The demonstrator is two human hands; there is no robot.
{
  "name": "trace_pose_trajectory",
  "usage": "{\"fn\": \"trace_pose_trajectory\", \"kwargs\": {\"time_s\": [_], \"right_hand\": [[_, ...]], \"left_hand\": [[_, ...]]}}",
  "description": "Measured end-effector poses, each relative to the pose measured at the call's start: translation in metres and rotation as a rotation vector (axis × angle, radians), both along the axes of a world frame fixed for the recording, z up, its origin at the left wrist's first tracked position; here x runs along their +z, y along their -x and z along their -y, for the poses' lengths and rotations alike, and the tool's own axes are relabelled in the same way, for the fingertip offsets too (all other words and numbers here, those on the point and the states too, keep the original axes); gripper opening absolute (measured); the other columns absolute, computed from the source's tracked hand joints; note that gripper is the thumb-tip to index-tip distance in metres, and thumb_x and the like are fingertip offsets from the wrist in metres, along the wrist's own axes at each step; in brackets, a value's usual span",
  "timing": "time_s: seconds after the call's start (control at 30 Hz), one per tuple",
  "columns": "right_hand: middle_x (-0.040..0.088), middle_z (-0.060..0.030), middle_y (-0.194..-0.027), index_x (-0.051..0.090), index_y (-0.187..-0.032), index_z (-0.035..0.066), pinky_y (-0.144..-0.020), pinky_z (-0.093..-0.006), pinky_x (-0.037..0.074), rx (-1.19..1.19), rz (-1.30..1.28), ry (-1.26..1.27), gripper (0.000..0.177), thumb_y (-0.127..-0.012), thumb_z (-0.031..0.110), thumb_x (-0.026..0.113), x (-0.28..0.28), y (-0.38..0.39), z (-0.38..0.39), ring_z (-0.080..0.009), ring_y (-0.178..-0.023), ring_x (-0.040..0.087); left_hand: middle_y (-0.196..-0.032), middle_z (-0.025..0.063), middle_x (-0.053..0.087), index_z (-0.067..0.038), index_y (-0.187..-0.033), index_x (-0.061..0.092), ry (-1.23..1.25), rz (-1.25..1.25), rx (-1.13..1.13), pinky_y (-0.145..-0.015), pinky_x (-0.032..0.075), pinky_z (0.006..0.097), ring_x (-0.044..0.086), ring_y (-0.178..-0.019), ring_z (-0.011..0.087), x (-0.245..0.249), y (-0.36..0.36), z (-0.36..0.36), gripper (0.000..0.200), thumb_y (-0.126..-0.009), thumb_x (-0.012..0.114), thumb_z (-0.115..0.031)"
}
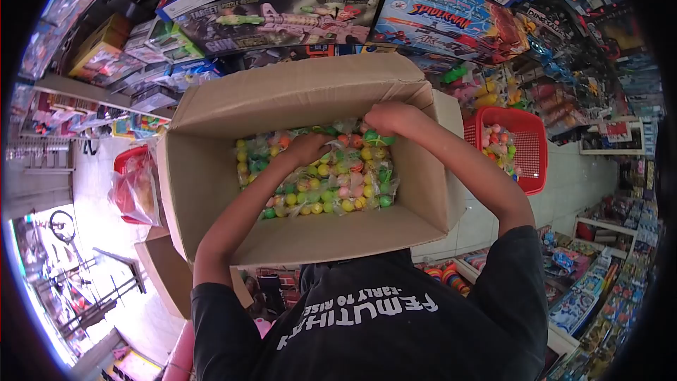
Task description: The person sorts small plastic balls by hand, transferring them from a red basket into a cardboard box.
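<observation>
A large open cardboard box (310, 242) holds many small plastic-wrapped balls (328, 194) in yellow, green, orange and pink. My left hand (308, 148) reaches into the box and rests on the wrapped balls near the middle; its fingertips are hidden among the wrappers. At the box's upper right, my right hand (384, 120) is closed with its fingers bent down, on a green wrapped piece (379, 138) by the inner wall.
A red basket (539, 152) with similar balls stands right of the box. Another red basket (125, 162) with clear bags is at the left. Boxed toys (282, 17) line the shelf behind, and a smaller open carton (163, 268) lies at lower left.
</observation>
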State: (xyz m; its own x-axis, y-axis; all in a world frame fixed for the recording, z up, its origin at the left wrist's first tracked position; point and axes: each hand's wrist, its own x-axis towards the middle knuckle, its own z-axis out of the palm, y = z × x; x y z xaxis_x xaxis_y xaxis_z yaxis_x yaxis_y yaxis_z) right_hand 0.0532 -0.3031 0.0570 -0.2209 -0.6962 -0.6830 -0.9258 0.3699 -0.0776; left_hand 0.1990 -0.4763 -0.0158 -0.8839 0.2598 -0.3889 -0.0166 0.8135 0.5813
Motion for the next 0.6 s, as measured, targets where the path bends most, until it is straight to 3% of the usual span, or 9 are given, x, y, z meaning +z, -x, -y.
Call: {"fn": "trace_pose_trajectory", "kwargs": {"time_s": [0.07, 0.1, 0.17, 0.23, 0.3, 0.37, 0.43, 0.6], "right_hand": [[0.063, -0.0111, -0.09, 0.062, -0.098, 0.015, -0.071, -0.0417, 0.048, -0.023, 0.0, -0.005, 0.024, -0.075, 0.013, 0.055, -0.008, 0.001, 0.002, -0.0305, -0.086, 0.059], [0.062, -0.0098, -0.094, 0.061, -0.102, 0.019, -0.072, -0.0414, 0.048, -0.04, -0.006, -0.052, 0.027, -0.076, 0.013, 0.054, -0.009, -0.001, 0.005, -0.03, -0.088, 0.059], [0.062, -0.0085, -0.098, 0.059, -0.106, 0.023, -0.073, -0.0412, 0.047, -0.066, -0.014, -0.105, 0.031, -0.077, 0.013, 0.053, -0.017, 0.0, 0.012, -0.0294, -0.09, 0.059], [0.059, -0.0077, -0.105, 0.055, -0.112, 0.026, -0.075, -0.0397, 0.047, -0.07, 0.03, -0.337, 0.036, -0.078, 0.013, 0.051, -0.028, 0.004, 0.019, -0.0291, -0.094, 0.057], [0.06, -0.0077, -0.105, 0.055, -0.113, 0.026, -0.075, -0.0389, 0.047, -0.088, 0.029, -0.355, 0.037, -0.078, 0.013, 0.052, -0.032, 0.006, 0.02, -0.0292, -0.094, 0.057], [0.06, -0.0077, -0.104, 0.054, -0.114, 0.026, -0.076, -0.038, 0.047, -0.098, 0.031, -0.369, 0.038, -0.078, 0.014, 0.052, -0.032, 0.005, 0.019, -0.0293, -0.094, 0.057], [0.06, -0.0072, -0.104, 0.054, -0.113, 0.028, -0.077, -0.038, 0.047, -0.136, -0.025, -0.29, 0.041, -0.076, 0.012, 0.054, -0.033, 0.003, 0.016, -0.0293, -0.094, 0.057], [0.059, -0.0112, -0.106, 0.056, -0.11, 0.015, -0.078, -0.0379, 0.047, -0.177, 0.043, -0.251, 0.035, -0.075, 0.012, 0.055, -0.042, 0.003, 0.026, -0.0282, -0.098, 0.056]], "left_hand": [[-0.116, 0.015, 0.05, -0.013, -0.116, 0.052, -0.165, -0.064, -0.058, -0.088, 0.04, 0.0403, 0.05, -0.105, 0.0302, -0.016, 0.01, 0.001, 0.034, -0.084, 0.049, -0.025], [-0.116, 0.015, 0.05, -0.013, -0.116, 0.052, -0.173, -0.068, -0.067, -0.088, 0.04, 0.0403, 0.05, -0.105, 0.0302, -0.035, 0.013, 0.001, 0.034, -0.084, 0.049, -0.025], [-0.126, 0.0117, 0.043, -0.014, -0.117, 0.052, -0.198, -0.288, -0.11, -0.092, 0.038, 0.0381, 0.046, -0.111, 0.0284, -0.072, 0.018, 0.002, 0.033, -0.084, 0.049, -0.021], [-0.129, 0.0098, 0.041, -0.014, -0.117, 0.052, -0.287, -0.24, -0.141, -0.093, 0.038, 0.0372, 0.045, -0.112, 0.0277, -0.067, 0.024, 0.0, 0.033, -0.084, 0.05, -0.019], [-0.131, 0.0079, 0.039, -0.014, -0.117, 0.052, -0.37, -0.192, -0.166, -0.094, 0.037, 0.0362, 0.044, -0.114, 0.0271, -0.062, 0.027, -0.002, 0.033, -0.084, 0.05, -0.017], [-0.129, 0.0125, 0.042, -0.013, -0.118, 0.051, -0.319, -0.057, -0.171, -0.094, 0.037, 0.0378, 0.045, -0.113, 0.0314, -0.056, 0.022, -0.002, 0.035, -0.083, 0.05, -0.015], [-0.128, 0.0107, 0.042, -0.013, -0.118, 0.051, -0.25, -0.093, -0.199, -0.093, 0.038, 0.0382, 0.045, -0.112, 0.0304, -0.056, 0.014, 0.0, 0.036, -0.082, 0.051, -0.014], [-0.128, 0.0049, 0.044, -0.01, -0.117, 0.05, -0.123, -0.226, -0.333, -0.089, 0.043, 0.0386, 0.048, -0.11, 0.0271, -0.058, -0.002, 0.0, 0.039, -0.078, 0.055, -0.011]]}}
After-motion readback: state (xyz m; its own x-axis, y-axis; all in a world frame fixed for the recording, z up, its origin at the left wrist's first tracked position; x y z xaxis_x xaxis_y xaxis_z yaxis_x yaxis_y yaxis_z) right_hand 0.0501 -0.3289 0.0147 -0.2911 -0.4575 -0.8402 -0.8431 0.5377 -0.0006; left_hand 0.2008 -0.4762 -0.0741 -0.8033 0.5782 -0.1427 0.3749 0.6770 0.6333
